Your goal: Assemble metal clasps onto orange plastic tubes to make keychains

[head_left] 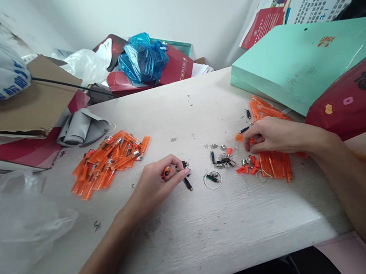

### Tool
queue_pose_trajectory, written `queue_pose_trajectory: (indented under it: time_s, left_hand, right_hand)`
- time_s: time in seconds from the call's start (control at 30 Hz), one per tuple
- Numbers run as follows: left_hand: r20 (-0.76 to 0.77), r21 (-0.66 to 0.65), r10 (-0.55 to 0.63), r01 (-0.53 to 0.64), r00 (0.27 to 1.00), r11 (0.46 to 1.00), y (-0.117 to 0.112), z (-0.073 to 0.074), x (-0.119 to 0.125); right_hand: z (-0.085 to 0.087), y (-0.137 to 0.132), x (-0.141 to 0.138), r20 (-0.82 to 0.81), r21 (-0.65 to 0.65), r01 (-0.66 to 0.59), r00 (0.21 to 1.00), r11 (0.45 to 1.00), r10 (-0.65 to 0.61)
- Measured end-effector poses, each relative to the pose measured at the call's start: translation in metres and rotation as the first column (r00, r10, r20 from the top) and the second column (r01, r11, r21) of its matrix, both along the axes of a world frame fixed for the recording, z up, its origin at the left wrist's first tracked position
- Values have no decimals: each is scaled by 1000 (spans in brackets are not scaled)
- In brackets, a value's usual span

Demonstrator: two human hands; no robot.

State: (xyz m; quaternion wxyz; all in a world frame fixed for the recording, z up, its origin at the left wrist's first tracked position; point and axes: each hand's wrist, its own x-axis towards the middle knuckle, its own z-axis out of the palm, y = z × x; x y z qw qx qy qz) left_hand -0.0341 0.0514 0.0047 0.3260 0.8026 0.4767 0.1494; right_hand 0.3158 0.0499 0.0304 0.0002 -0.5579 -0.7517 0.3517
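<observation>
My left hand rests on the white table, fingers curled round a small orange part, with a short black piece lying at its fingertips. My right hand lies palm down, fingers bent and pinching among small metal and orange bits beside a pile of orange plastic tubes. A second, larger heap of orange tubes with metal ends lies to the left of my left hand. A small ring with a dark piece inside sits between my hands.
A mint-green box and a dark red box crowd the right side. Cardboard and red boxes, a grey cloth, a blue plastic bag and a clear bag fill the left and back.
</observation>
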Motion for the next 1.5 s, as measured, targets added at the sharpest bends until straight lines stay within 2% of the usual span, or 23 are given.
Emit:
queue_pose_trajectory:
  time_s: [0.23, 0.4, 0.57, 0.67, 0.87, 1.03, 1.3, 1.5]
  left_hand:
    - [5, -1, -7, 8, 1000, 1000, 1, -3, -2]
    - [-1, 10, -6, 7, 1000, 1000, 0, -1, -1]
    - [14, 24, -7, 6, 1000, 1000, -1, 0, 1]
    - [-7, 30, -2, 3, 1000, 1000, -1, 3, 2]
    - [-30, 3, -12, 12, 999, 1000, -2, 6, 3]
    - [-37, -13, -2, 1, 999, 1000, -2, 7, 3]
    - [-30, 10, -12, 13, 999, 1000, -2, 6, 3]
    - [-29, 46, -23, 25, 999, 999, -2, 4, 2]
  right_hand:
    - [1, 0, -5, -14, 5, -35, 999, 999, 35]
    - [-2, 0, -15, -25, 93, -32, 999, 995, 35]
    - [-2, -1, -23, -46, 212, 27, 999, 977, -18]
    - [-1, -2, -20, -47, 234, 59, 998, 970, -49]
    - [-2, 0, -15, -60, 178, 18, 998, 984, -7]
    - [-5, 0, -18, -125, 150, 27, 992, 988, -8]
    - [-5, 0, -18, -140, 130, 45, 990, 991, -26]
    - [-4, 0, -19, -61, 134, 21, 998, 991, -13]
